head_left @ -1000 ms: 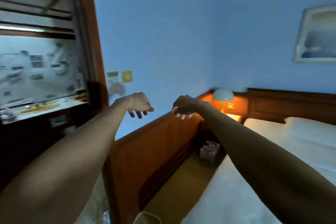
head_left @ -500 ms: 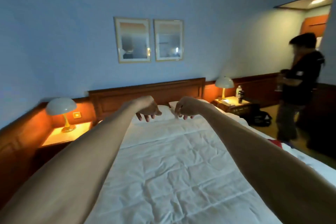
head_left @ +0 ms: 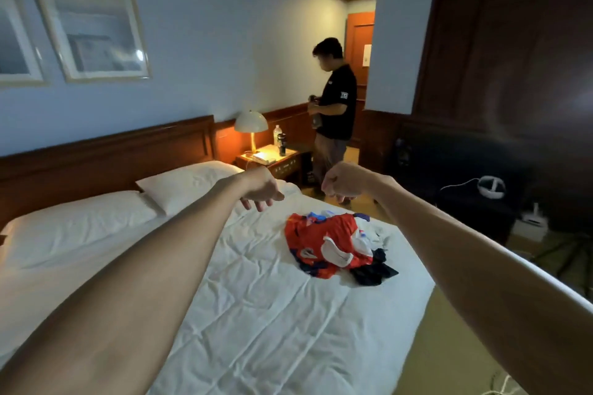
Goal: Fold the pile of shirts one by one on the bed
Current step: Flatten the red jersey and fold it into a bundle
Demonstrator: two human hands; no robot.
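No readable text in view

We make out a small white mark on the standing person's black sleeve [head_left: 345, 95] and a pale notice on the orange door [head_left: 367, 55], perhaps printed, both too blurred to read.

Blue walls [head_left: 224, 26], lit bedside lamp [head_left: 251, 122], dark wardrobe [head_left: 513, 42].
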